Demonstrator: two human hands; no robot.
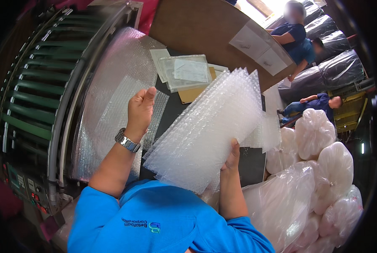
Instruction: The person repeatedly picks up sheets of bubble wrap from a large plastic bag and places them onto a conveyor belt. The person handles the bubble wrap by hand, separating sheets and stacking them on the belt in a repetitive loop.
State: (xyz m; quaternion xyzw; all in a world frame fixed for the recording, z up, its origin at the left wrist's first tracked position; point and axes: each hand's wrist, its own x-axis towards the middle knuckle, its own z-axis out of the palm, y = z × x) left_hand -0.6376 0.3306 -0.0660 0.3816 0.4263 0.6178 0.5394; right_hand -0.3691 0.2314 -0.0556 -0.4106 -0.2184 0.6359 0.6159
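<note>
My right hand (231, 158) is closed round the lower right edge of a stack of clear bubble wrap sheets (209, 130), thumb on top. The stack is held tilted in front of my body, its corners slightly fanned out at the top and lower left. My left hand (142, 110), with a metal watch at the wrist, is raised with fingers curled in and thumb up. It is over more bubble wrap (117, 101) on the left; whether anything is inside its fingers is hidden.
A machine with green rollers (41, 86) and a control panel (26, 185) stands left. Papers in clear sleeves (186, 69) lie on the dark table beyond the stack. Filled plastic bags (315, 130) pile up at right. Several people (291, 38) are in the far right background.
</note>
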